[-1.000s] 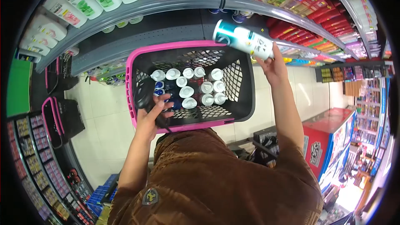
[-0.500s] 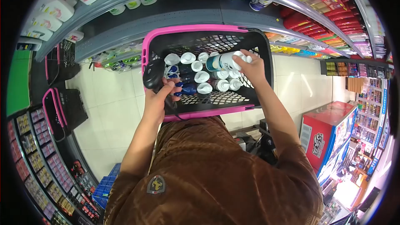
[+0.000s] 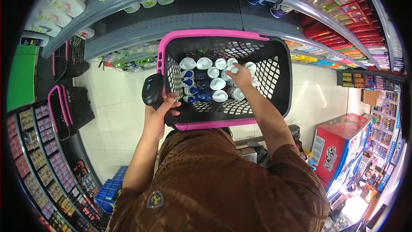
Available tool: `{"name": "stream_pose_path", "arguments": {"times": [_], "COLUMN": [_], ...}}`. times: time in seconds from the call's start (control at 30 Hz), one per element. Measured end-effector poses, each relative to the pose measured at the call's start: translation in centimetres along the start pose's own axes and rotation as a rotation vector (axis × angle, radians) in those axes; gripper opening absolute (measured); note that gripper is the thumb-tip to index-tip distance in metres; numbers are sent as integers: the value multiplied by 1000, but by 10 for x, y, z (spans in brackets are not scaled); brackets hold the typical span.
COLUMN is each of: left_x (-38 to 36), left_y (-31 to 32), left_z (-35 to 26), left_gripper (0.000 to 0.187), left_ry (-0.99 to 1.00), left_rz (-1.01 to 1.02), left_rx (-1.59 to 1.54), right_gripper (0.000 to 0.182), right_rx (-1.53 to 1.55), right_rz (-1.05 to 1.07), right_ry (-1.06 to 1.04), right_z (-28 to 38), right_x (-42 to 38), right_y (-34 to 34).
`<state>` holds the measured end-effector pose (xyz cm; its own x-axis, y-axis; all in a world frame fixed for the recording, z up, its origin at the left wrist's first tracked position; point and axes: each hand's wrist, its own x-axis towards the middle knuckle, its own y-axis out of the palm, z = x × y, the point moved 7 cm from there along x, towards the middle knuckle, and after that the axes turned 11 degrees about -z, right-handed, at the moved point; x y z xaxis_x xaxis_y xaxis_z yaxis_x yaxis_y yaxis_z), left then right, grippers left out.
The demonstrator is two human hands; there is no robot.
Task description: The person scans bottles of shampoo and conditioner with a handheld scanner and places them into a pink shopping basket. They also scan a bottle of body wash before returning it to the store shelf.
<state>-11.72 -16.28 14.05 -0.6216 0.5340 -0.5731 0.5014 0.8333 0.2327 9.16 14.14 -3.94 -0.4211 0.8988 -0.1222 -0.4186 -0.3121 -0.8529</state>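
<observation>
A black shopping basket with a pink rim is in front of me, and several bottles with white pump tops or caps stand in it. Some blue-topped bottles are at its left side. My right hand is inside the basket, fingers closed around the white top of a bottle among the others; the bottle's lower part is hidden. At the basket's left front corner, my left hand is closed on the handle of a black handheld barcode scanner. Its fingers are beside the pink rim.
Behind the basket runs a grey shelf with bottles. More black baskets sit on the tiled floor at left, near a rack of small packets. A blue crate is low left. To the right stands a red freezer.
My right hand has lowered the bottle from a tilted position above the others to upright among them. The basket appears further right in view, and the scanner is now just outside its left edge.
</observation>
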Motion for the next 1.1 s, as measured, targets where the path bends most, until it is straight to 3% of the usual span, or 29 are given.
{"name": "stream_pose_path", "arguments": {"times": [0.13, 0.17, 0.27, 0.3, 0.5, 0.67, 0.73, 0.8, 0.83, 0.9, 0.97, 1.0, 1.03, 1.1], "left_x": [-6, -9, -14, -16, -26, -29, -32, -37, -39, -41, -49, -53, -56, -63], "left_y": [-5, -4, -4, -1, 31, 65, 79, 93, 97, 106, 110, 115, 119, 122], "left_z": [7, 7, 12, 14, 21, 34, 39, 43, 47, 54, 59, 60, 61, 65], "left_gripper": [14, 15, 16, 18, 19, 17, 16, 16, 17, 17, 17, 17, 17, 18], "left_ry": [-6, -7, -7, -10, -1, -7, 7, 12, 4, 8, -1, -10, -16, -15], "left_rz": [-63, -84, -131, -137, -160, -133, -121, -110, -117, -122, -147, -155, -164, -188], "left_rx": [1, 8, 18, 28, -7, -38, -51, -67, -75, -77, -61, -52, -43, -16], "right_gripper": [66, 55, 45, 39, 44, 32, 20, 21, 23, 32, 37, 40, 39, 43], "right_rx": [-67, -117, -235, -181, -60, 230, 376, 388, 223, 305, 93, 89, -257, -546], "right_rz": [121, 119, 211, 145, 153, -9, -280, -550, -510, -680, -991, -870, -828, -732], "right_ry": [0, -4, -41, -35, -39, -186, -302, -494, -288, -317, -397, -545, -493, -412], "right_z": [-7, -12, -36, -34, -38, -30, -22, -20, -27, -22, -19, -27, -24, -20], "right_x": [3, 5, 13, 12, 8, 25, 44, 76, 99, 145, 194, 236, 261, 299], "right_y": [32, 39, 68, 66, 47, -45, -124, -197, -223, -278, -310, -309, -310, -308]}}
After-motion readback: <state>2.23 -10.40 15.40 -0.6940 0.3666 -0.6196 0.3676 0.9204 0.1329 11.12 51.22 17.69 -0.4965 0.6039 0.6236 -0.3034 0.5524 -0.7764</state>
